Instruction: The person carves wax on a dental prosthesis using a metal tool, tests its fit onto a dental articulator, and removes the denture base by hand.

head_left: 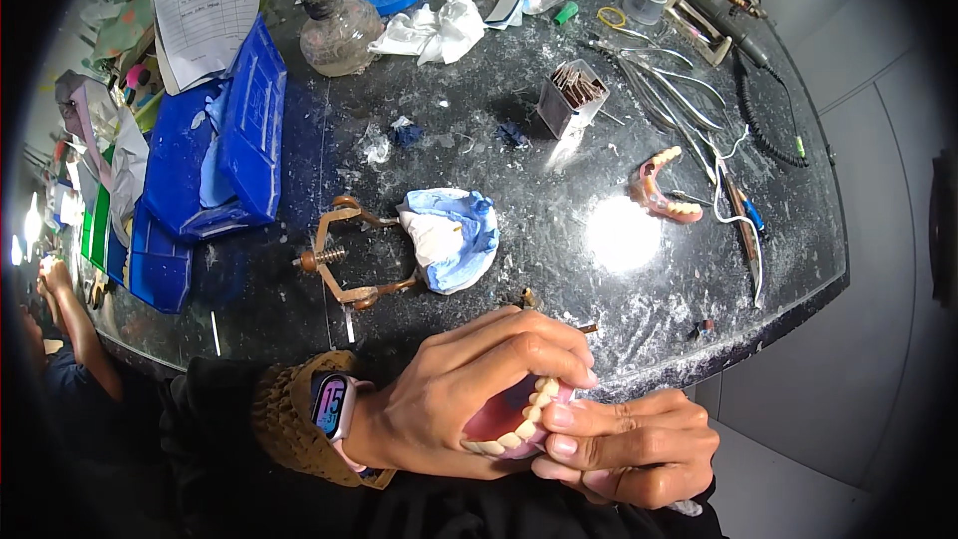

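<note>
Snugly, left grip (479, 369) cups denture (526, 428); right grip (639, 444) pinches it.

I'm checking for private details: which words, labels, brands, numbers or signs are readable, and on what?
Watch: large digits, legible but not copied out here; its smaller marks are unclear.
Paper: lines of writing, too small and blurred to read.
Denture: no text seen.
Elsewhere, nothing I can read.

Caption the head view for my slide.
Left hand and right hand hold a pink denture at a dusty black table.
</note>
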A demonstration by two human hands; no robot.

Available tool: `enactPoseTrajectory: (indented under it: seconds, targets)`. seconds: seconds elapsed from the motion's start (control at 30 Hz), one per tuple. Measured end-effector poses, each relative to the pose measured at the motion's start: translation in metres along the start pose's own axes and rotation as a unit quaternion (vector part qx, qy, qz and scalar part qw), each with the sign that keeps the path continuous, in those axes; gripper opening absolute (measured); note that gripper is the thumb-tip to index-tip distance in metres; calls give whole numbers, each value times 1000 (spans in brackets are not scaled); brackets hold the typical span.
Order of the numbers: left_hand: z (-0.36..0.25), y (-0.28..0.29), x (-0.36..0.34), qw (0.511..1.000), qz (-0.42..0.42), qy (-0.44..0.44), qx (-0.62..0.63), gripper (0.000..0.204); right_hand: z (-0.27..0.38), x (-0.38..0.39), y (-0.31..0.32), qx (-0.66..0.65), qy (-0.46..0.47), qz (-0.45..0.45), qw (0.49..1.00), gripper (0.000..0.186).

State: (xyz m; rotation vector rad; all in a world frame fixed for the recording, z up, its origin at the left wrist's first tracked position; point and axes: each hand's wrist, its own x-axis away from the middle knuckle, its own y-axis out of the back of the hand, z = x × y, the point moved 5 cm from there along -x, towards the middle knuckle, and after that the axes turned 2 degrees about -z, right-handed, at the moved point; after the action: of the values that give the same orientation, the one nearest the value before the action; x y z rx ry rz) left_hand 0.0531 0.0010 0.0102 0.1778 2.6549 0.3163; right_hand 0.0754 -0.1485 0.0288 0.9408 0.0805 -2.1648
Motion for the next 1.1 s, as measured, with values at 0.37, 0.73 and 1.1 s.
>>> enactPoseTrajectory:
  seconds: [0.37, 0.73, 1.1]
  targets:
    - [2, 1, -1, 1000, 7, 7, 1, 46, -4, -4, 1, -21, 43, -11, 999, 27]
    - [1, -1, -4, 1000, 25, -2, -2, 41, -6, -7, 9, -28, 81, 22, 996, 29]
    - [3, 0, -7, 999, 17, -23, 35, 37, -7, 11, -7, 12, 107, -93, 990, 26]
